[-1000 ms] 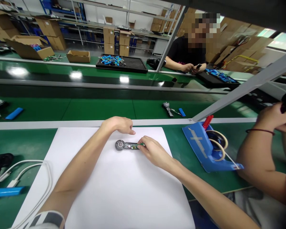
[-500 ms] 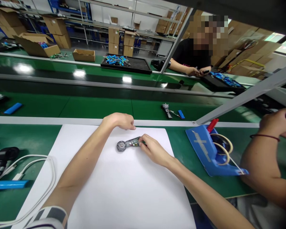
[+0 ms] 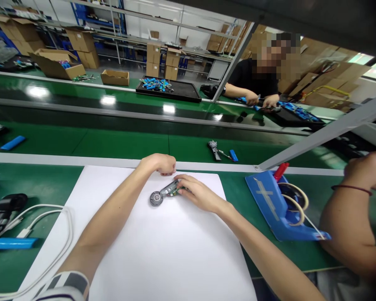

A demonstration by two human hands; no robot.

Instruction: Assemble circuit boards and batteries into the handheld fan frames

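Trays first: a black tray (image 3: 188, 90) across the far counter holds a heap of blue cylinders (image 3: 155, 84), and an open cardboard box (image 3: 58, 65) further left holds small coloured parts, too small to identify. On the near counter (image 3: 34, 179) lies a white sheet (image 3: 163, 251); on it a small grey part with a round disc end (image 3: 163, 194) lies tilted. The right hand (image 3: 196, 193) pinches its circuit-board end with the fingertips. The left hand (image 3: 159, 163) is loosely curled into a fist, resting at the sheet's far edge just beside the part. A blue tape dispenser (image 3: 275, 207) stands to the right, beside a co-worker's arm (image 3: 347, 225). White cables (image 3: 50, 217) lie left.
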